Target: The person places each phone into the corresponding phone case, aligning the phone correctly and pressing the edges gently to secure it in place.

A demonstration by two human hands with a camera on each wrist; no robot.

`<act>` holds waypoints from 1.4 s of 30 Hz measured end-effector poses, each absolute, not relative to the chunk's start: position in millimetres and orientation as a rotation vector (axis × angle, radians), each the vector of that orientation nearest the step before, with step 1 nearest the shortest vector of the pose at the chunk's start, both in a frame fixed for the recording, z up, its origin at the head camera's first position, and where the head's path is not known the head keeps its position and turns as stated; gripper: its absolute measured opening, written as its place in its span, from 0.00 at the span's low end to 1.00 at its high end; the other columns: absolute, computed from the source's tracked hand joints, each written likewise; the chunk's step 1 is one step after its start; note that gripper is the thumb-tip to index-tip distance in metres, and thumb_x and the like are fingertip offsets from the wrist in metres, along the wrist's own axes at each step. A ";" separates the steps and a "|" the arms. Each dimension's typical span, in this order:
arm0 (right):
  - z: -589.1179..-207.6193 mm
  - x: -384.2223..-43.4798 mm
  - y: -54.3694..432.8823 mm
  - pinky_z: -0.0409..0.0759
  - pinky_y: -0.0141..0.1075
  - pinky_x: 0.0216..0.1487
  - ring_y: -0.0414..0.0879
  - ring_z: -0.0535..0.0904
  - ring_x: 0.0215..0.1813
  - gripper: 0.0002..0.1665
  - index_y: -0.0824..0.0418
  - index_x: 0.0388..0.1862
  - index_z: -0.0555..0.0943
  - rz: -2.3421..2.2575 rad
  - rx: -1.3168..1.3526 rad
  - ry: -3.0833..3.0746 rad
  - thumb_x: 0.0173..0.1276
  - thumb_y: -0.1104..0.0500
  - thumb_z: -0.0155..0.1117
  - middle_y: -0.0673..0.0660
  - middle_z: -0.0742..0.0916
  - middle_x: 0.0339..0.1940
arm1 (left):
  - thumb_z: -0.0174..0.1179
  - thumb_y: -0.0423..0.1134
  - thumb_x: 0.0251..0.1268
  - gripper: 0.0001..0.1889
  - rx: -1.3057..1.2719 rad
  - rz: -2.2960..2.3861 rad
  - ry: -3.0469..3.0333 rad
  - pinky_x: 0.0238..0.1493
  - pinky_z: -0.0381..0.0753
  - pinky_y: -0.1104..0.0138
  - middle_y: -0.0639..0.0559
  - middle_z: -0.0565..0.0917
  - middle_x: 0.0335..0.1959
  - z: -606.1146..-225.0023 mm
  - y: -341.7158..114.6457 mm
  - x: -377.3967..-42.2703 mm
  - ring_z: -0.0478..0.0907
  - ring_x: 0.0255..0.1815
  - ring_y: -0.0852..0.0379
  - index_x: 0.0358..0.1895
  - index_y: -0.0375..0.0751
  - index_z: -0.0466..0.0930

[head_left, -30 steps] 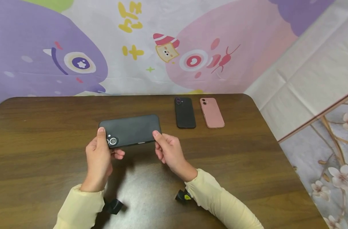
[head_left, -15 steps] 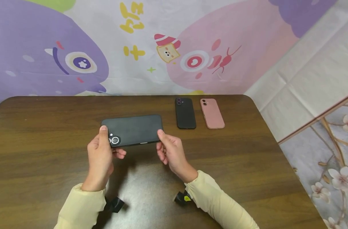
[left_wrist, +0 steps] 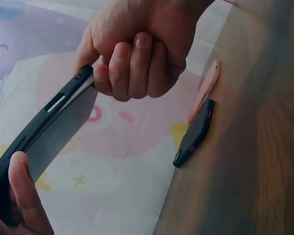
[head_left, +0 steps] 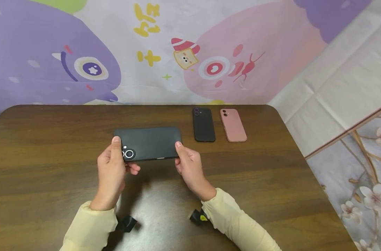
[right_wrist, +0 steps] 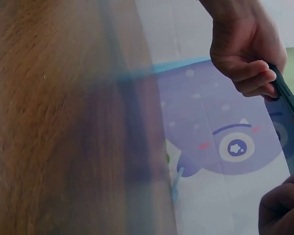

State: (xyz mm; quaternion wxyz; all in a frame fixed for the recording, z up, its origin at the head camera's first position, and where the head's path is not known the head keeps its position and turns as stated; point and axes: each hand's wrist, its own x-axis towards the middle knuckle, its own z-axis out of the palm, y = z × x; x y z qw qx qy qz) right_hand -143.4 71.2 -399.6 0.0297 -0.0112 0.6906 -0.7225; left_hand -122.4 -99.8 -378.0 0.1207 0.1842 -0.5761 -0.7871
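Note:
A phone in a dark case [head_left: 153, 141] is held sideways above the table, its back facing up and its ringed camera lenses at the lower left corner. My left hand [head_left: 111, 172] grips the camera end, thumb on top and fingers underneath. The opposite end is pinched by my right hand [head_left: 192, 170], its thumb on the back near the edge. In the left wrist view the case's long side [left_wrist: 49, 110] shows a slot with a pale button, and the right hand's fingers [left_wrist: 120, 73] are curled. The right wrist view catches only part of the case [right_wrist: 286, 93] near the left hand [right_wrist: 247, 54].
Toward the back right of the wooden table [head_left: 52, 146], a black phone [head_left: 204, 124] and a pink phone [head_left: 233, 125] lie side by side, camera ends away from me. A cartoon-printed cloth [head_left: 153, 80] hangs behind. Black wrist mounts [head_left: 126, 223] sit beneath the sleeves.
Both hands and the cased phone have shifted slightly right, and the phone lies a little more level across the view. The two grips are the same, and the phones on the table stay put.

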 end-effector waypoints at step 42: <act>-380.8 -135.3 68.1 0.63 0.25 0.09 0.35 0.66 0.08 0.25 0.63 0.18 0.69 -2.166 -0.383 1.859 0.74 0.51 0.45 0.43 0.74 0.07 | 0.56 0.29 0.62 0.10 0.119 -2.562 -1.837 0.09 0.69 0.72 0.57 0.77 0.12 -371.8 -68.6 -118.9 0.70 0.10 0.63 0.24 0.44 0.78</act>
